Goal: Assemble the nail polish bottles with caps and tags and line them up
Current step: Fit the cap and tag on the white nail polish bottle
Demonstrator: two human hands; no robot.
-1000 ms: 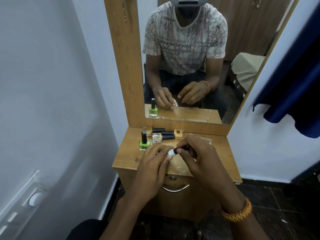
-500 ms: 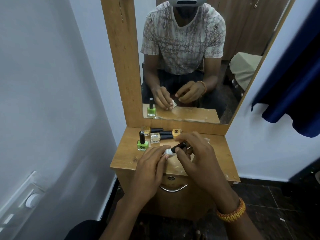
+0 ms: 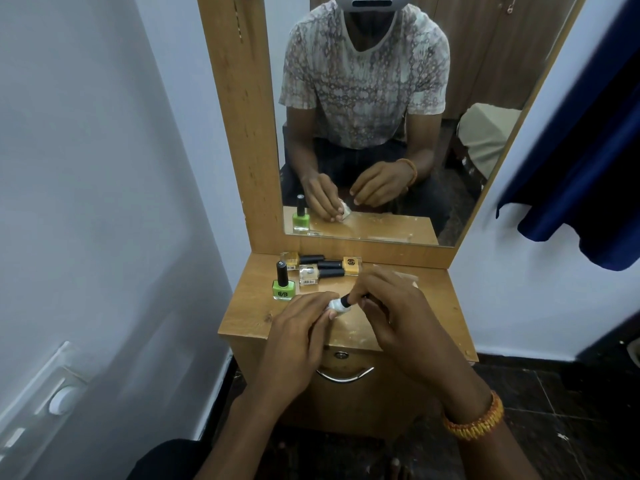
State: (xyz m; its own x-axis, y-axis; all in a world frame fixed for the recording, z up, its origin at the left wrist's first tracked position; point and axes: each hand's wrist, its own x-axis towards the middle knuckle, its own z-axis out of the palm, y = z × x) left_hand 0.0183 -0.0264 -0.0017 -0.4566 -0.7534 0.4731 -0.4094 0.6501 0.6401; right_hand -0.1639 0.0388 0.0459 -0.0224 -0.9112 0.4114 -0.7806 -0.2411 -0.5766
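Over the middle of the wooden dresser top (image 3: 433,306), my left hand (image 3: 301,334) holds a small white nail polish bottle (image 3: 336,305) by its body. The fingers of my right hand (image 3: 391,310) pinch its black cap (image 3: 348,299). A green bottle (image 3: 284,284) with a black cap stands upright at the back left. Behind it lie three capped bottles on their sides: a yellow one (image 3: 291,259), a pale clear one (image 3: 310,274) and an orange-yellow one (image 3: 351,265).
A mirror (image 3: 381,133) in a wooden frame rises at the back edge of the dresser and reflects me and the bottles. A wall closes in on the left. A dark blue cloth (image 3: 581,161) hangs to the right. A drawer handle (image 3: 344,375) sits below the top.
The black cap has tilted lower toward the white bottle as my right fingers work on it. My hands stay in about the same spot.
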